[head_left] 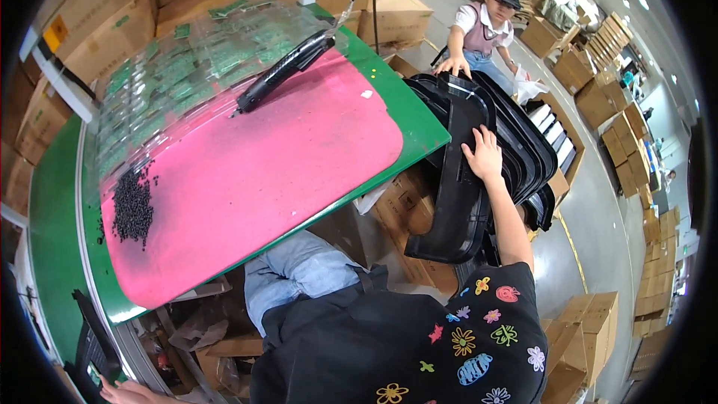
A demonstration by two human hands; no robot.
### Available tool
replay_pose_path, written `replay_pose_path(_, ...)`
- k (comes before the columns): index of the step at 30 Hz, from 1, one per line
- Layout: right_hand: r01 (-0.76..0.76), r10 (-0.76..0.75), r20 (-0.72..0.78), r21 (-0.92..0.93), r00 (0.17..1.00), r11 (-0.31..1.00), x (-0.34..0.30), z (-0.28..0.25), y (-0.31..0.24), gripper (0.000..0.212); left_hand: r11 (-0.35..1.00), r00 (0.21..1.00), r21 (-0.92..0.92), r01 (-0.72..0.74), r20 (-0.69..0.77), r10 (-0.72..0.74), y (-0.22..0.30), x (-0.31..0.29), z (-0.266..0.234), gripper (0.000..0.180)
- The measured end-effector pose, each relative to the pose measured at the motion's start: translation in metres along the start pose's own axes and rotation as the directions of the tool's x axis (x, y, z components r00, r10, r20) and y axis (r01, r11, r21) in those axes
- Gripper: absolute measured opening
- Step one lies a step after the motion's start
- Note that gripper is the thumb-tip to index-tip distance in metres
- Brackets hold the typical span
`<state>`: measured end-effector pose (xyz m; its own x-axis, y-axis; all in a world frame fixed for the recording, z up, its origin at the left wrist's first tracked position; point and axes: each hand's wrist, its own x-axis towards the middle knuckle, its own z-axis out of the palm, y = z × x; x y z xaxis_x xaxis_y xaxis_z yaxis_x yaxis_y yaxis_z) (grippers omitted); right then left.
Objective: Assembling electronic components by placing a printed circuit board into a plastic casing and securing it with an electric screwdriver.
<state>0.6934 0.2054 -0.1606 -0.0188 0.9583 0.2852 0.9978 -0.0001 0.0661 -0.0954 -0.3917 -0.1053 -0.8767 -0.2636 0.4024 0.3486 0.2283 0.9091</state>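
My right hand (pixel 485 153) lies with spread fingers on the top black plastic panel (pixel 462 202) of a stack to the right of the table. The panel is long, with a wider foot at its near end. At the lower left, my left hand (pixel 123 392) is partly cut off by the picture's edge. Its stretched fingers reach the near end of a black plastic frame (pixel 97 337) on the green surface, where a small green circuit board (pixel 94 375) shows. An electric screwdriver (pixel 288 71) rests on the pink mat (pixel 262 172), its cable rising away.
Black screws (pixel 133 206) lie piled at the mat's left. Clear trays of green circuit boards (pixel 202 52) fill the far side of the green table (pixel 419 131). A co-worker (pixel 482 34) touches the panel stack's far end. Cardboard boxes (pixel 591 329) stand around.
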Motion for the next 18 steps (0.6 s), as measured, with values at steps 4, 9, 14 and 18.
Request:
replay_pose_path(4, -0.195, 0.208, -0.415, 0.075, 0.886, 0.978, -0.003, 0.008, 0.001, 0.064, 0.940, 0.980, -0.299, -0.165, -0.153, 0.123, 0.089, -0.042, 0.061, 0.042)
replay_pose_path(9, -0.481, 0.504, -0.061, 0.223, 0.861, 0.848, 0.003, 0.029, 0.033, 0.037, 0.880, 0.940, -0.407, -0.246, 0.121, 0.319, 0.149, -0.064, 0.136, 0.048)
replay_pose_path(14, -0.458, 0.533, -0.137, 0.364, 0.835, 0.811, 0.005, 0.012, 0.062, 0.034, 0.868, 0.904, -0.461, -0.182, 0.269, 0.333, 0.175, -0.087, 0.173, 0.048)
replay_pose_path(18, -0.358, 0.504, -0.121, 0.566, 0.855, 0.743, -0.002, -0.022, 0.099, 0.033, 0.883, 0.887, -0.429, -0.191, 0.310, 0.343, 0.174, -0.077, 0.173, 0.045)
